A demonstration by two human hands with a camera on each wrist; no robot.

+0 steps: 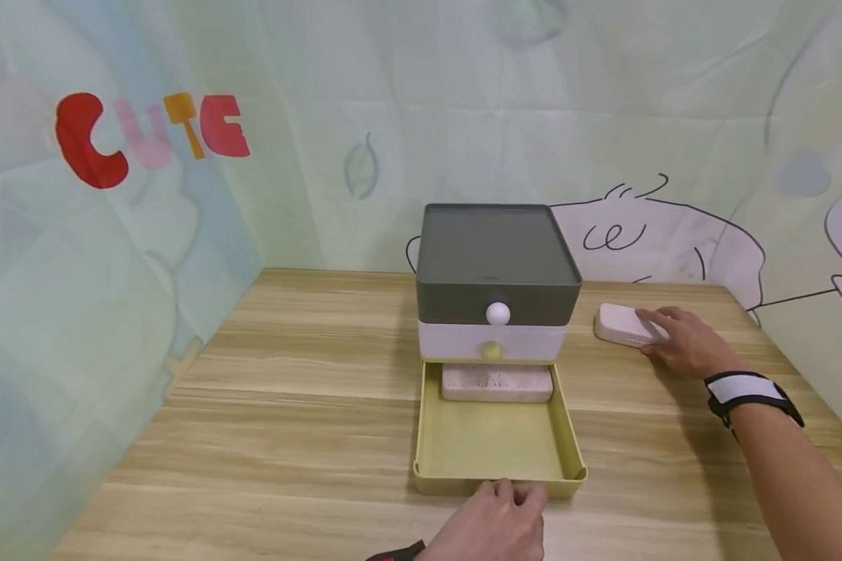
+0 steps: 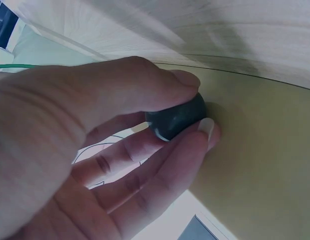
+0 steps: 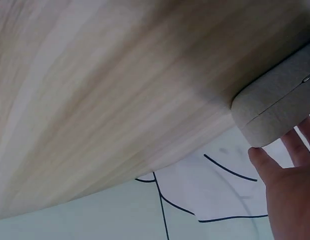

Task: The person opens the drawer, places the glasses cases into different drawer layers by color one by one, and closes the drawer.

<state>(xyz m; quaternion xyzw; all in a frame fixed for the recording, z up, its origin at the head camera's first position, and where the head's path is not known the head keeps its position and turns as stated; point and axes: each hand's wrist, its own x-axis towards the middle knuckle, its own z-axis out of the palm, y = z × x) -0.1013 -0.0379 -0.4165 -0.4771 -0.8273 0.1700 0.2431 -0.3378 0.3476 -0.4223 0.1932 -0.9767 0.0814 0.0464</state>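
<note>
A small desktop drawer unit (image 1: pixel 498 245) has a grey top tier, a white middle tier and a yellow bottom drawer (image 1: pixel 428 436) pulled out. My left hand (image 1: pixel 494 522) is at the drawer's front; in the left wrist view its thumb and fingers pinch a round dark knob (image 2: pixel 177 117). At the back of the drawer lies a pale pink oblong box (image 1: pixel 497 383) with faint markings. To the right of the unit, my right hand (image 1: pixel 691 343) holds one end of a pale oblong case (image 1: pixel 624 325) on the table. A seam runs along this case in the right wrist view.
The wood-grain table (image 1: pixel 302 413) reaches back to a printed cloth backdrop (image 1: pixel 309 156), which also closes in the left and right sides. A white knob (image 1: pixel 498 314) and a yellow-green knob (image 1: pixel 491 351) stick out from the upper drawers.
</note>
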